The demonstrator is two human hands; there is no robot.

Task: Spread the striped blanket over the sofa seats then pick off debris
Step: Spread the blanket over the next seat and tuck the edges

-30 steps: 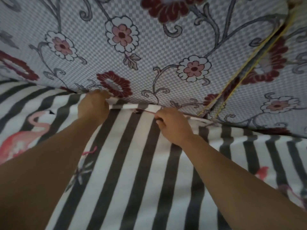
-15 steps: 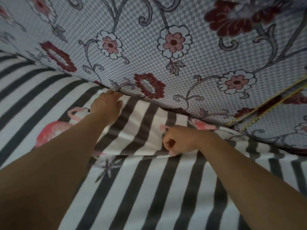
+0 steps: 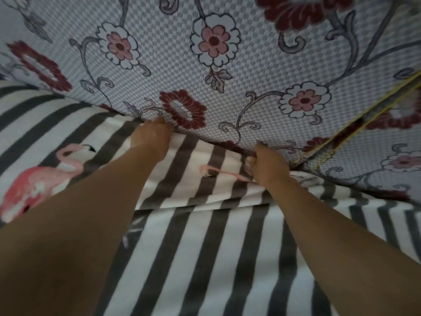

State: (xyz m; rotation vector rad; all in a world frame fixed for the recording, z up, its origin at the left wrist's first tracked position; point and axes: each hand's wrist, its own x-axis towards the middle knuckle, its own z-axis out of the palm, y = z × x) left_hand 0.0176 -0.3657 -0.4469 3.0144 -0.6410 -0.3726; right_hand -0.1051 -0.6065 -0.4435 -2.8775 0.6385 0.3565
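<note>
With the left hand (image 3: 151, 139) pressing flat and the right hand's (image 3: 267, 164) fingers pinching the blanket (image 3: 205, 247) edge against the backrest (image 3: 227, 76), an uneven pull could leave the fold bunched.

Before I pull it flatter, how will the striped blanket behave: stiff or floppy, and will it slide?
Probably floppy: the striped blanket already lies in a soft fold across its stripes. It looks light and fuzzy, so it may cling rather than slip. The left hand and right hand are at its edge by the floral backrest; pulling there likely shifts nearby wrinkles.
</note>
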